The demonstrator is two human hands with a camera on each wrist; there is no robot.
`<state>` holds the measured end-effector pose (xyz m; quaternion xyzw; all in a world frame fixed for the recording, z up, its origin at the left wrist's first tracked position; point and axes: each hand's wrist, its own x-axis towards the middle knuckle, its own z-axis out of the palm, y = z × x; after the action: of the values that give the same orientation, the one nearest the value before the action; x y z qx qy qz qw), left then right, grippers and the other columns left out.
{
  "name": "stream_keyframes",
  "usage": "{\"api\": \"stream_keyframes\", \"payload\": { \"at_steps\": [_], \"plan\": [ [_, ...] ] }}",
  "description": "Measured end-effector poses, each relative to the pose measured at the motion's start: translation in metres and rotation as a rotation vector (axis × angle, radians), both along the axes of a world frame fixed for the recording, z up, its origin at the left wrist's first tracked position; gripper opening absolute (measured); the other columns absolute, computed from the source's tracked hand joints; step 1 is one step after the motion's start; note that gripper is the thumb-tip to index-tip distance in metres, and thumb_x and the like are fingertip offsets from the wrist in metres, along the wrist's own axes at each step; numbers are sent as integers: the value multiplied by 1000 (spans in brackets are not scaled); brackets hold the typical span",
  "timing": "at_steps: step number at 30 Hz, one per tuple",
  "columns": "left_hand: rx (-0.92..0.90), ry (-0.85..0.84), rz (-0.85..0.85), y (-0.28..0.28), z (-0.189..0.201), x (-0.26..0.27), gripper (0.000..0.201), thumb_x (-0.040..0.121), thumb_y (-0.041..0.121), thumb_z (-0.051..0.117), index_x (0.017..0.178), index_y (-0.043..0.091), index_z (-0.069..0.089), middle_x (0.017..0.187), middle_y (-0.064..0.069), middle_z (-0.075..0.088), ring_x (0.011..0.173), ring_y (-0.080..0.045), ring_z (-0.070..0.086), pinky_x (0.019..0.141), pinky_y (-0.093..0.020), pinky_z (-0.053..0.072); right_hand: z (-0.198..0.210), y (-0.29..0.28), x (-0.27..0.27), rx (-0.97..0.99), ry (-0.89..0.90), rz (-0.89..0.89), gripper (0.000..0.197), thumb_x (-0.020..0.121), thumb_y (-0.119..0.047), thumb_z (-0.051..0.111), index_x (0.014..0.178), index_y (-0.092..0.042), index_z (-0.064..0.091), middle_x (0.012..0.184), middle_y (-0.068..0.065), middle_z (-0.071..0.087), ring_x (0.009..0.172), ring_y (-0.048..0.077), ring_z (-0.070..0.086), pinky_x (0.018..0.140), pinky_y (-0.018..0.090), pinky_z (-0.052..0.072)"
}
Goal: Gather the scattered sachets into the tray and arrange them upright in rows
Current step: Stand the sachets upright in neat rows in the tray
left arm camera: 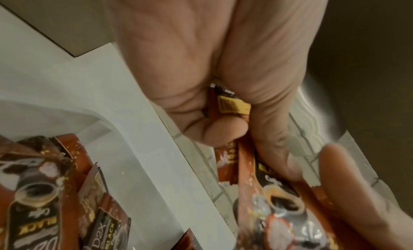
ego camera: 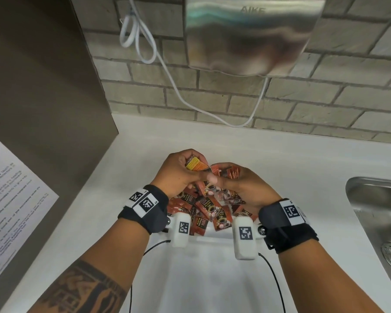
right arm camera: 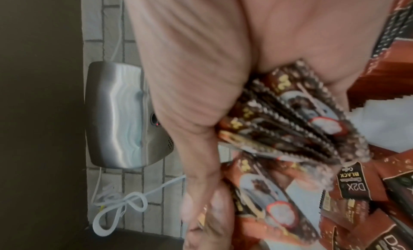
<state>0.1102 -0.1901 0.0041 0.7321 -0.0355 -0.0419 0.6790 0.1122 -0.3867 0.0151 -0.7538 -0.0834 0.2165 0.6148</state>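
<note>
A white tray [ego camera: 212, 239] sits on the counter below my hands, with several brown-red coffee sachets [ego camera: 203, 213] lying jumbled in it. My left hand [ego camera: 190, 169] grips one sachet [ego camera: 194, 164], its yellow back showing; the left wrist view shows that sachet [left arm camera: 232, 103] pinched in the curled fingers [left arm camera: 223, 128]. My right hand [ego camera: 226, 178] holds a fanned stack of several sachets [ego camera: 231, 173], whose serrated edges [right arm camera: 290, 123] show under the palm in the right wrist view. Both hands meet just above the tray's far end.
A steel sink [ego camera: 379, 222] is set in the white counter [ego camera: 140, 145] at the right. A steel hand dryer [ego camera: 253, 35] and a looped white cord [ego camera: 167, 68] hang on the brick wall. A brown panel with a paper notice [ego camera: 9, 199] stands at the left.
</note>
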Motion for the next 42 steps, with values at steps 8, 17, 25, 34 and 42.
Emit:
{"api": "stream_keyframes", "payload": {
  "at_steps": [8,17,25,34,42],
  "plan": [
    [-147,75,-57,-7,1,-3,28,73,6,84,92,8,64,82,-14,74,41,-8,49,35,-18,33,0,2,-4,127,75,30,49,84,-25,80,128,-15,63,116,6,74,110,18,69,92,32,56],
    [-199,55,90,-6,-3,-5,37,89,41,71,100,6,65,93,-17,73,83,-33,69,87,-49,56,-9,0,-9,423,279,-119,52,85,20,55,131,-5,56,109,29,69,101,37,71,92,55,53],
    [-2,-129,-98,-16,-6,-16,43,93,49,60,111,11,67,112,-13,70,107,-27,68,105,-51,48,-7,12,-8,640,361,-319,52,83,-23,81,124,1,59,103,26,65,99,41,65,95,56,50],
    [0,-93,-25,-6,-15,-7,44,89,5,74,127,17,58,130,0,63,119,-13,61,96,-36,55,-14,7,-6,527,224,-374,51,70,-3,82,118,-10,67,112,25,70,107,45,66,95,59,52],
    [212,-132,-18,-19,-3,-16,54,65,25,95,112,28,67,111,8,65,87,-16,68,86,-44,60,-12,12,-11,528,301,-288,59,82,1,76,135,3,52,121,31,65,113,48,63,99,67,44]
  ]
}}
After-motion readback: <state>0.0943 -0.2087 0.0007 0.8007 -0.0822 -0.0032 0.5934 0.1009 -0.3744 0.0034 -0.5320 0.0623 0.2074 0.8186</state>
